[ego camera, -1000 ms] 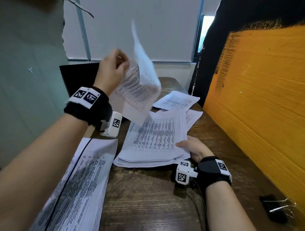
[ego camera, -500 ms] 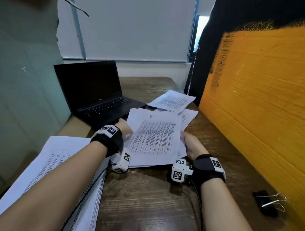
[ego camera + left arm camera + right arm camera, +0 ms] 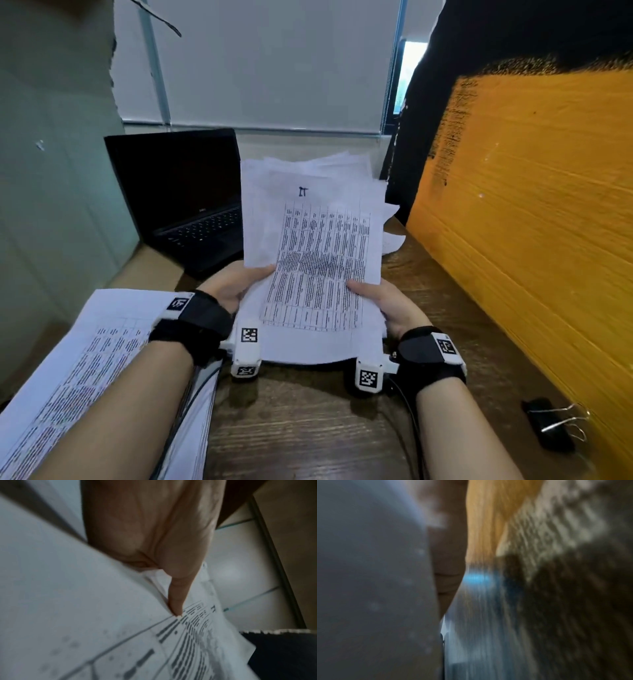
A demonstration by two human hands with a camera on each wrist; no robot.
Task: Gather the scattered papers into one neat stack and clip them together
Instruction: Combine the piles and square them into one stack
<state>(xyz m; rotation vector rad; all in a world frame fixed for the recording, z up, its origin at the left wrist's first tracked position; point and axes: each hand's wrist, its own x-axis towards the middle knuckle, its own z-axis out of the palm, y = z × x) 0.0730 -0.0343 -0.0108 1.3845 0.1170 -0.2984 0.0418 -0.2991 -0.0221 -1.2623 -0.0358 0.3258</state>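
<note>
Papers (image 3: pixel 315 260) are held up off the desk (image 3: pixel 308 428) as one loose bundle, tilted back toward twelve o'clock, with uneven top edges fanning out at one o'clock. The left hand (image 3: pixel 233 287) grips the bundle's nine o'clock edge, thumb (image 3: pixel 176 599) laid flat on the printed top sheet and the other fingers hidden behind the paper. The right hand (image 3: pixel 387 308) grips the three o'clock edge the same way, thumb on the front; its other fingers cannot be seen, and the right wrist view is too blurred to help.

This looks like the squaring step: sheets collected but not yet aligned. More paper lies on the desk at one o'clock of the bundle (image 3: pixel 392 240), so gathering may be unfinished, and another pile (image 3: pixel 102 359) sits at eight o'clock; whether that belongs is unclear.

Next likely comes tapping the bottom edge on the desk to level the sheets, with a loosened grip so they can slide. The clip (image 3: pixel 551 425) waits at four o'clock by the orange wall (image 3: pixel 531 222), within the right hand's reach.
</note>
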